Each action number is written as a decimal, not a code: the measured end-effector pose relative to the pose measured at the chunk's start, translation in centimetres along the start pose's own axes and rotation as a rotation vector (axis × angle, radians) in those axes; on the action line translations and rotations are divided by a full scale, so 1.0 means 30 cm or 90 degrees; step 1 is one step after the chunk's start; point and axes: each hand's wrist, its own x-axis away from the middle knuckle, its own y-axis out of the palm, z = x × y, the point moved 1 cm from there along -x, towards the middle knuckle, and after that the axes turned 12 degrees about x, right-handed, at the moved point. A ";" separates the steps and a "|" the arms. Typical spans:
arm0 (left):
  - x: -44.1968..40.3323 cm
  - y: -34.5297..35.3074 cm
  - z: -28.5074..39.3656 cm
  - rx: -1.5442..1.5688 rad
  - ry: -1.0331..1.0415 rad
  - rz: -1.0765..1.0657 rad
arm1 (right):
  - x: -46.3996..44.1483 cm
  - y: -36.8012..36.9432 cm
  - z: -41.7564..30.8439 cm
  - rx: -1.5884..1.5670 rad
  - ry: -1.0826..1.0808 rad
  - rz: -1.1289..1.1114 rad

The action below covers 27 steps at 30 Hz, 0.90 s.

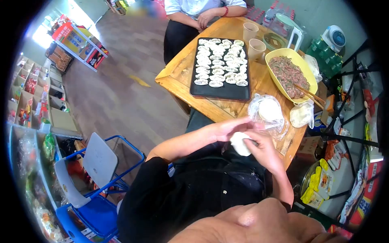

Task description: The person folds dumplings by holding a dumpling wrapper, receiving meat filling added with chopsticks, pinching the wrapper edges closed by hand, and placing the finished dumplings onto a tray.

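The right hand pinches a white dough piece just off the 7 o'clock edge of the wooden surface.
From the dough, bare floor opens at 10 o'clock, with a folding chair between 8 and 9. Bare wood borders the black tray of dumplings between 11 and 12; the yellow bowl of meat filling and a clear bag crowd 1 o'clock. The right thumb and fingers close on the dough; the left hand, loosely open, is at its 11 o'clock side, contact unclear. The bag's pale contents blur behind plastic, the dough's underside is hidden, and the top edge cuts off the seated person beyond the tray.
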 end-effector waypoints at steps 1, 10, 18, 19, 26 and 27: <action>0.012 -0.002 -0.021 0.036 -0.002 -0.022 | -0.025 0.006 -0.010 0.079 -0.084 0.016; 0.072 -0.088 -0.091 0.389 0.048 -0.050 | -0.059 -0.028 0.024 0.395 -0.002 0.099; 0.134 0.026 -0.052 0.247 0.008 0.011 | 0.096 -0.362 0.240 0.019 0.291 0.363; 0.145 0.033 -0.044 0.198 0.004 0.019 | 0.086 -0.394 0.254 0.026 0.296 0.392; 0.157 -0.005 -0.017 0.130 -0.072 0.010 | -0.168 -0.504 0.309 0.097 0.251 0.487; 0.149 -0.004 -0.008 0.141 -0.092 -0.009 | -0.194 -0.510 0.329 0.018 0.266 0.486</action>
